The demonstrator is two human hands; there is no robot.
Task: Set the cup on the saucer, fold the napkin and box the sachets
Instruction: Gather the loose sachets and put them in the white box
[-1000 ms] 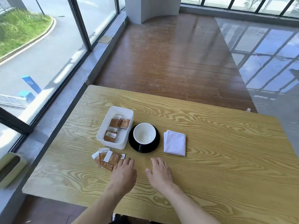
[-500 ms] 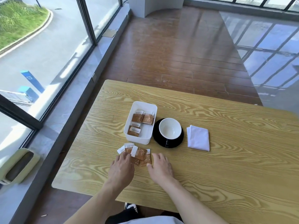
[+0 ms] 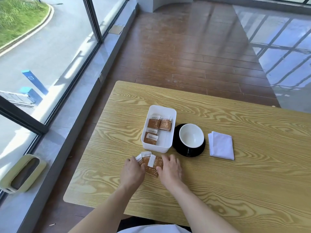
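Both hands, the left hand (image 3: 133,170) and right hand (image 3: 170,169), press flat with straight fingers on loose sachets (image 3: 152,163) between the box (image 3: 159,149) and the counter (image 3: 252,182)'s near edge.

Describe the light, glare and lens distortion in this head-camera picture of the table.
Head view: daylight enters through the windows on the left; bright glare with window-frame reflections covers the glossy floor at upper right; the wide lens bends the table edges and window frames; the sachets between both hands stay sharp enough to show print.
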